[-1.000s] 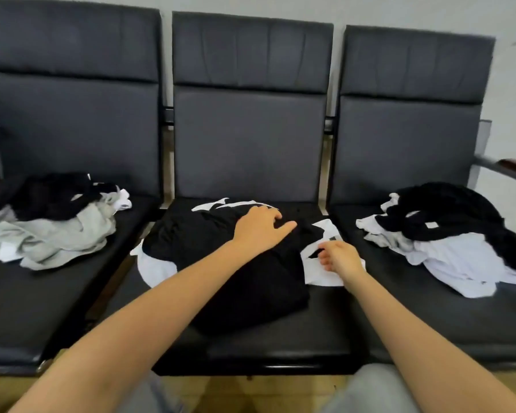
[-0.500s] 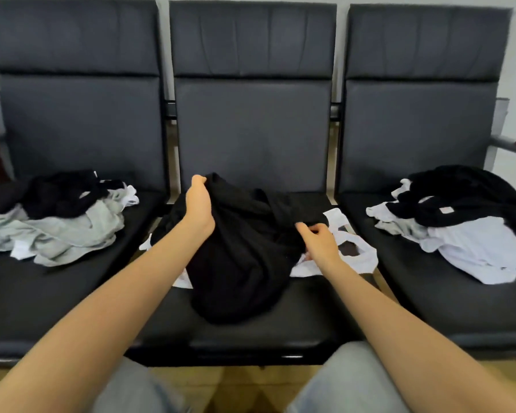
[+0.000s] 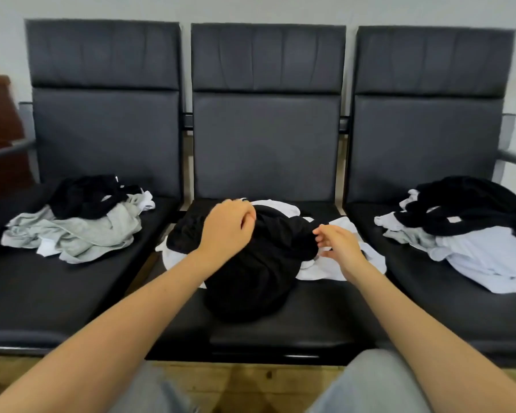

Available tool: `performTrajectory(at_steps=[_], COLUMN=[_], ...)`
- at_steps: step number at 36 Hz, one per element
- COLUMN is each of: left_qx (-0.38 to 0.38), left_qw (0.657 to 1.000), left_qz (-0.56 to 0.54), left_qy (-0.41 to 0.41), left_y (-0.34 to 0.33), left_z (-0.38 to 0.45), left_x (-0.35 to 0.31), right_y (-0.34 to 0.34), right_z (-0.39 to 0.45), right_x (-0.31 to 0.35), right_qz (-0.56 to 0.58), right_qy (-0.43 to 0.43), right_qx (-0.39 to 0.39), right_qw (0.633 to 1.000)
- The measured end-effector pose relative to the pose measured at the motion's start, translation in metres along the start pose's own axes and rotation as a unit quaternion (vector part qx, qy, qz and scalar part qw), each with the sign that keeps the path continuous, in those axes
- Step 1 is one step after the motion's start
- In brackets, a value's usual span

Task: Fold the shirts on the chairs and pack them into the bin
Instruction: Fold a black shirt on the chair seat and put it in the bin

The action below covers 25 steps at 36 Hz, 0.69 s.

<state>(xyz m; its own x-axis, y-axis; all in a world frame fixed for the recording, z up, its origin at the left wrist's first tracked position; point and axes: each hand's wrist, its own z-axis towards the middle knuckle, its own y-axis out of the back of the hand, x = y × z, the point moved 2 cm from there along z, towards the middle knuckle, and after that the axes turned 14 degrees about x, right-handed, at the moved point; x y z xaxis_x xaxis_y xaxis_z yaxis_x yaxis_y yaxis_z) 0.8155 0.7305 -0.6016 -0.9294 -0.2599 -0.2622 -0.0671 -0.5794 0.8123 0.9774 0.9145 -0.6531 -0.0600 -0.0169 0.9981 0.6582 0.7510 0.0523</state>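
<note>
Both hands working a black shirt on the middle seat of a row of 3 chairs.

The left hand has its fingers curled into the top of the bunched black shirt, apparently gripping a fold, though the fingertips are hidden in the cloth. The right hand pinches the shirt's right edge with a narrow grip, fingers bent toward the thumb. The black shirt lies crumpled across the centre of the middle seat, reaching toward its front edge, on top of a white shirt that shows at the back, left and right sides. On the left seat a grey and black pile sits near the back edge; on the right seat a black and white pile lies toward the back right corner.
</note>
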Motion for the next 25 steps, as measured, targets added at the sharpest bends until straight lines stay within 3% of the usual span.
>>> performTrajectory(at_steps=[4,8,10,12,13,14,17,18,20,25], left_qx=[0.169,0.188,0.175,0.146,0.119,0.080,0.015,0.014,0.016,-0.017], left_qw=[0.978,0.961,0.970,0.964,0.934,0.873,0.618,0.560,0.517,0.530], left_qz=[0.074,0.128,0.049,-0.146,-0.282,-0.434,-0.743,-0.792,-0.833,-0.832], left_qy=[0.095,0.158,0.162,0.169,0.182,0.207,0.256,0.242,0.198,0.159], left_y=[-0.032,-0.049,-0.055,-0.053,-0.047,-0.039,-0.013,-0.004,0.015,0.045], left_z=[0.002,0.013,0.021,0.030,0.035,0.039,0.049,0.051,0.049,0.032], left_x=[-0.028,-0.035,-0.034,-0.036,-0.036,-0.037,-0.031,-0.029,-0.024,-0.010], right_y=[0.008,0.010,0.007,0.004,0.003,0.003,0.006,0.008,0.009,0.001], right_z=[0.004,0.011,0.013,0.016,0.017,0.018,0.015,0.014,0.011,-0.004], right_x=[-0.015,-0.016,-0.013,-0.011,-0.008,-0.005,0.011,0.015,0.023,0.033], right_qz=[-0.006,-0.010,-0.038,-0.038,-0.013,0.027,0.137,0.156,0.164,0.141], right_qy=[-0.034,-0.057,-0.045,-0.021,-0.012,-0.002,0.016,0.023,0.035,0.051], right_qx=[-0.061,-0.044,-0.006,-0.001,-0.001,-0.005,-0.042,-0.056,-0.070,-0.069], right_qw=[0.998,0.997,0.998,0.999,1.000,1.000,0.990,0.986,0.983,0.986])
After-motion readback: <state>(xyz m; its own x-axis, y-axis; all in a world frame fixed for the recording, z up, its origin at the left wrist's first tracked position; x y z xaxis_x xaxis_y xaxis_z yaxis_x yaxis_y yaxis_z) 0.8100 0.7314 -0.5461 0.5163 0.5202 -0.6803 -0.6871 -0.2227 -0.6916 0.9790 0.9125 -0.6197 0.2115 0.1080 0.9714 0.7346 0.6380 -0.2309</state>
